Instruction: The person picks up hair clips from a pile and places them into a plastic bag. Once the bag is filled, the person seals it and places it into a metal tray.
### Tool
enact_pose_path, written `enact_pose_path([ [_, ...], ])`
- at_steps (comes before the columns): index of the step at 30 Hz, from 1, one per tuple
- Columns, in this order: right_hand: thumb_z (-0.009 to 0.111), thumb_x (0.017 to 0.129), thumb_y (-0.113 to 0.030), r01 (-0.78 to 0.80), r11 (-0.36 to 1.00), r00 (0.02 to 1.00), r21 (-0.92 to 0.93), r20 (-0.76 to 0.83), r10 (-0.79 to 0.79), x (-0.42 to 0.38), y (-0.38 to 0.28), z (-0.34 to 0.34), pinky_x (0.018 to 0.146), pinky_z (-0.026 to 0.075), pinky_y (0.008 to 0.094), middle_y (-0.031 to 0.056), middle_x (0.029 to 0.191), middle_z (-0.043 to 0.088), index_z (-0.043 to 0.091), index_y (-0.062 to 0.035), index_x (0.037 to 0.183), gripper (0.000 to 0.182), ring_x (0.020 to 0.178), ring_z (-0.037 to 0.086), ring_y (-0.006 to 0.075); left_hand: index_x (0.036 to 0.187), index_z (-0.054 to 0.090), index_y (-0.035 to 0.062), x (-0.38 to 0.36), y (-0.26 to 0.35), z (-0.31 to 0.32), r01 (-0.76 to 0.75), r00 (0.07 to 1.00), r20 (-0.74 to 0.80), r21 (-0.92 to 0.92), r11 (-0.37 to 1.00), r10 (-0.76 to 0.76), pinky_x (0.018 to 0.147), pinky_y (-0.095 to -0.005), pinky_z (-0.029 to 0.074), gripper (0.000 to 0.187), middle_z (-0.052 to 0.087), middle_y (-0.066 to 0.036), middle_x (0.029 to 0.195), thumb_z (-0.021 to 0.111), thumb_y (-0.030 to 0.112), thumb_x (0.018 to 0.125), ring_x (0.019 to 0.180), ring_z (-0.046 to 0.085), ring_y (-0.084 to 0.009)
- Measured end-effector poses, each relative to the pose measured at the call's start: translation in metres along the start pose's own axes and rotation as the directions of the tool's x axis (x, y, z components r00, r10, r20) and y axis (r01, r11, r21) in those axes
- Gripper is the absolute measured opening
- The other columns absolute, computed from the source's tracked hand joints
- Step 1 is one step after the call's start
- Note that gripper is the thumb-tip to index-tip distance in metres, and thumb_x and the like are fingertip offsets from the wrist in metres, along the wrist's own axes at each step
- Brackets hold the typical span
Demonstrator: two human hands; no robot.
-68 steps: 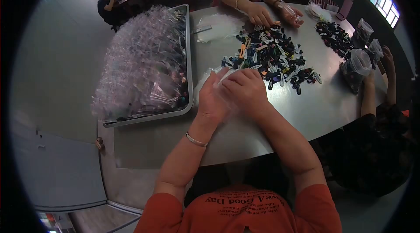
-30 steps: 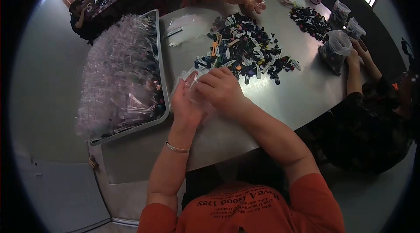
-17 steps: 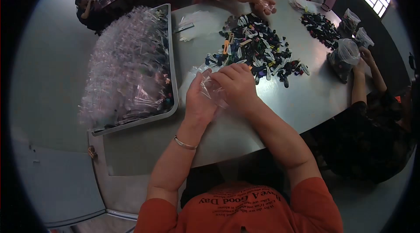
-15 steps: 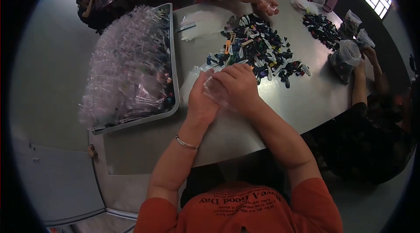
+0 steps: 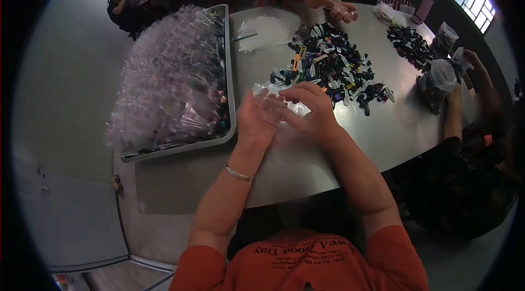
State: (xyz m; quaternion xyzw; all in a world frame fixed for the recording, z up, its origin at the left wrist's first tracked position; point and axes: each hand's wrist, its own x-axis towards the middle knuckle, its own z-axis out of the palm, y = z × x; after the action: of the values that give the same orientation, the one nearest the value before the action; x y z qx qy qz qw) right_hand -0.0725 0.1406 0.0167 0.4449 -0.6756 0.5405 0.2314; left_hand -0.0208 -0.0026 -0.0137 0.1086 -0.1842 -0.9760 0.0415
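Note:
My left hand (image 5: 256, 118) is turned palm up, with a small clear plastic bag (image 5: 269, 104) held across its fingers. Close by on the right, my right hand (image 5: 314, 108) has its thumb and fingers apart, the fingertips beside the bag; I see nothing gripped in it. Shiny clear plastic (image 5: 298, 108) shows on the table between and behind the hands. Just beyond them spreads a loose pile of hair clips (image 5: 333, 67), mostly black and white with a few orange ones. Whether anything is inside the bag cannot be made out.
A grey tray (image 5: 232, 94) heaped with filled clear bags (image 5: 169, 83) stands on the metal table (image 5: 284, 176) at left. Flat clear bags (image 5: 265, 31) lie behind it. Across the table a person's hands (image 5: 339, 9) work; at right another person's arm (image 5: 453, 110) is beside filled bags (image 5: 436, 83).
My right hand has come away from the left, its fingers spreading apart, while the left palm has opened more to view with the bag. The whole view has shifted slightly.

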Motion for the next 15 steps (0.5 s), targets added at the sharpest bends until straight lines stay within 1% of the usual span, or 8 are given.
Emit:
enact_pose_path([
  [3, 0.071, 0.066, 0.001, -0.131, 0.989, 0.991, 0.067, 0.01, 0.13, 0.001, -0.001, -0.008, 0.06, 0.048, 0.0245, 0.0064, 0.077, 0.062, 0.066, -0.0025, 0.09, 0.025, 0.068, 0.06, 0.0147, 0.111, 0.046, -0.0011, 0.001, 0.003, 0.004, 0.0, 0.998, -0.056, -0.082, 0.997, -0.005, 0.088, -0.0429, 0.044, 0.048, 0.054, -0.014, 0.098, 0.05, 0.043, 0.092, 0.095, 0.052, -0.0285],
  [6, 0.065, 0.082, -0.004, -0.406, 0.864, 0.895, 0.298, -0.06, 0.441, -0.004, 0.006, -0.014, 0.064, 0.044, 0.0192, 0.0004, 0.079, 0.062, 0.066, -0.0003, 0.093, 0.012, 0.07, 0.055, 0.0052, 0.11, 0.047, -0.0019, -0.001, 0.006, 0.003, 0.02, 1.0, -0.012, -0.124, 0.992, -0.022, 0.087, -0.0419, 0.044, 0.051, 0.055, -0.014, 0.096, 0.053, 0.045, 0.089, 0.093, 0.052, -0.0286],
  [7, 0.063, 0.085, -0.006, -0.444, 0.843, 0.86, 0.302, -0.121, 0.496, -0.002, 0.011, -0.015, 0.061, 0.043, 0.0178, -0.0011, 0.077, 0.062, 0.066, -0.0007, 0.094, 0.011, 0.068, 0.054, 0.0029, 0.107, 0.049, -0.0015, -0.002, 0.008, 0.004, 0.025, 0.999, -0.028, -0.123, 0.992, -0.028, 0.087, -0.0413, 0.044, 0.05, 0.055, -0.014, 0.094, 0.053, 0.045, 0.089, 0.092, 0.053, -0.0286],
  [9, 0.064, 0.085, -0.007, -0.599, 0.78, 0.771, 0.18, -0.133, 0.623, 0.001, 0.02, -0.032, 0.059, 0.042, 0.0172, -0.0017, 0.075, 0.062, 0.066, -0.0003, 0.094, 0.012, 0.067, 0.054, 0.0025, 0.1, 0.055, -0.001, -0.001, 0.008, 0.003, 0.056, 0.998, 0.008, -0.154, 0.987, -0.055, 0.085, -0.04, 0.046, 0.046, 0.058, -0.013, 0.089, 0.053, 0.044, 0.09, 0.091, 0.056, -0.0287],
  [10, 0.064, 0.085, -0.008, -0.613, 0.778, 0.766, 0.141, -0.137, 0.628, 0.001, 0.026, -0.041, 0.058, 0.042, 0.0168, -0.0021, 0.075, 0.063, 0.067, 0.0002, 0.093, 0.012, 0.066, 0.054, 0.0022, 0.098, 0.056, -0.0009, -0.001, 0.008, 0.002, 0.054, 0.999, 0.015, -0.161, 0.985, -0.052, 0.084, -0.0398, 0.047, 0.045, 0.059, -0.014, 0.09, 0.053, 0.043, 0.09, 0.091, 0.056, -0.0288],
  [12, 0.065, 0.083, -0.01, -0.525, 0.848, 0.811, 0.074, -0.257, 0.525, 0.003, 0.026, -0.058, 0.056, 0.044, 0.0198, -0.0009, 0.071, 0.063, 0.068, 0.0, 0.091, 0.013, 0.061, 0.054, 0.0035, 0.096, 0.056, -0.0013, 0.0, 0.011, 0.001, 0.045, 0.999, 0.013, -0.165, 0.985, -0.044, 0.082, -0.0398, 0.048, 0.045, 0.059, -0.014, 0.091, 0.054, 0.043, 0.089, 0.091, 0.057, -0.0292],
  [13, 0.065, 0.082, -0.009, -0.561, 0.826, 0.789, 0.057, -0.265, 0.554, 0.002, 0.02, -0.068, 0.055, 0.046, 0.021, 0.0009, 0.07, 0.064, 0.068, 0.0004, 0.091, 0.013, 0.06, 0.055, 0.004, 0.096, 0.056, -0.0013, 0.0, 0.011, 0.002, 0.054, 0.999, 0.017, -0.182, 0.982, -0.051, 0.082, -0.0398, 0.048, 0.045, 0.059, -0.014, 0.091, 0.054, 0.043, 0.089, 0.091, 0.057, -0.0292],
  [15, 0.067, 0.082, -0.008, -0.572, 0.797, 0.819, -0.194, -0.189, 0.542, -0.008, 0.014, -0.087, 0.061, 0.046, 0.0202, 0.0012, 0.075, 0.065, 0.067, -0.0008, 0.09, 0.011, 0.067, 0.056, 0.0048, 0.096, 0.056, -0.0015, 0.0, 0.012, 0.002, 0.038, 0.998, -0.034, -0.204, 0.978, -0.046, 0.083, -0.0406, 0.048, 0.046, 0.059, -0.015, 0.092, 0.055, 0.043, 0.089, 0.091, 0.057, -0.0298],
])
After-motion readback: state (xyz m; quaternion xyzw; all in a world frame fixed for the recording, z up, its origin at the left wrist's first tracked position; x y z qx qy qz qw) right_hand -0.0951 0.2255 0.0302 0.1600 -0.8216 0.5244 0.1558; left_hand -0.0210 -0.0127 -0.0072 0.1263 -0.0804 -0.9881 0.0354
